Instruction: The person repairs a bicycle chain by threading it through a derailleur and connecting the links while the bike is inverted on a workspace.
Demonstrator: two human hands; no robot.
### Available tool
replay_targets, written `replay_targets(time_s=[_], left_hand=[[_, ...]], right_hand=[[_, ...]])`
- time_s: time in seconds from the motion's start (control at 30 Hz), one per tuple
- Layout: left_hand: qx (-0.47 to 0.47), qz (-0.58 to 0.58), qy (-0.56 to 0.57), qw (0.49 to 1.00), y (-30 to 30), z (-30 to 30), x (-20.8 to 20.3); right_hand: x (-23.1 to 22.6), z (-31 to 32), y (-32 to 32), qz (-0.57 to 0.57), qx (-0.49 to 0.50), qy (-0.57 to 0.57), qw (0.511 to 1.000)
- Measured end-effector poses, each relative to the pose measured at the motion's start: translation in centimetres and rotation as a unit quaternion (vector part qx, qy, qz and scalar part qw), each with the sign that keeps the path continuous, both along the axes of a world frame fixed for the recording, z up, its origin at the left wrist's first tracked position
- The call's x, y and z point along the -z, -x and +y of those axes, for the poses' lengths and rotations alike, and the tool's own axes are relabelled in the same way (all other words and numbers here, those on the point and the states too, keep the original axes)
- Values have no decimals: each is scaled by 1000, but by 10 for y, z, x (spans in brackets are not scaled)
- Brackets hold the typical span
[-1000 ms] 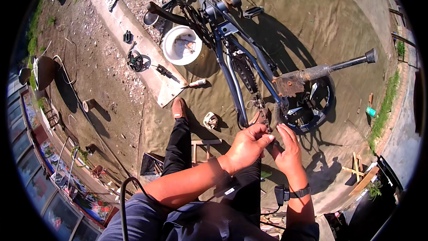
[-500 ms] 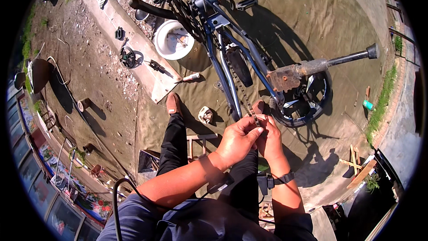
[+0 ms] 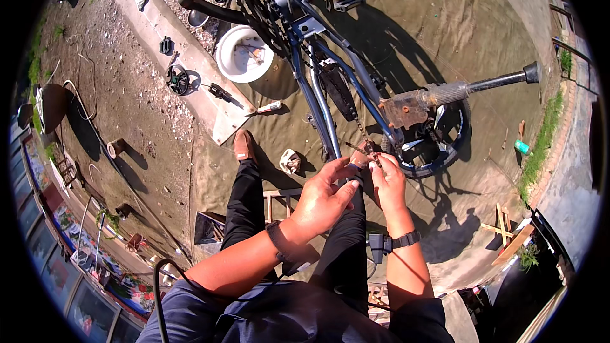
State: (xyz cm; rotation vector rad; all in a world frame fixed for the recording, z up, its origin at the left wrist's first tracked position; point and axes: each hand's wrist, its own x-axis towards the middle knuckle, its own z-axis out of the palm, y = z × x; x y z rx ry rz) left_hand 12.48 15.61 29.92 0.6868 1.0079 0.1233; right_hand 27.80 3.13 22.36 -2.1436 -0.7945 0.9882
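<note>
A bicycle chain (image 3: 361, 129) hangs down from the upended blue bicycle frame (image 3: 330, 133) toward my hands. My right hand (image 3: 389, 185) pinches the chain near its lower end, and a short length sticks out to the left of the fingertips. Just left of it is my left hand (image 3: 323, 195), thumb and fingers apart with nothing visible between them. The fingertips of the left hand come close to the chain but seem apart from it. Dark straps circle both wrists.
A rusty stand (image 3: 413, 109) and a wheel (image 3: 432, 146) lie right of the frame. Left are a white basin (image 3: 244, 54), a white-handled tool (image 3: 269, 107), a sprocket part (image 3: 178, 80) and pedals on a concrete strip (image 3: 190, 57). A crumpled cloth (image 3: 290, 161) lies between my feet.
My left hand has come away from the chain, moving left and opening. The right hand keeps its pinch and has shifted slightly right, with a chain end now showing.
</note>
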Motion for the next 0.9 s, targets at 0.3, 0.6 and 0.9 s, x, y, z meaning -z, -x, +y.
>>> replay_targets(time_s=[0.3, 0.6, 0.9], left_hand=[[21, 57, -25, 998, 36, 27, -7], [21, 82, -28, 996, 41, 29, 5], [-110, 51, 111, 986, 68, 38, 16]], right_hand=[[38, 5, -1, -35, 21, 54, 998], [86, 15, 7, 77, 146, 144, 976], [77, 11, -3, 181, 169, 92, 965]])
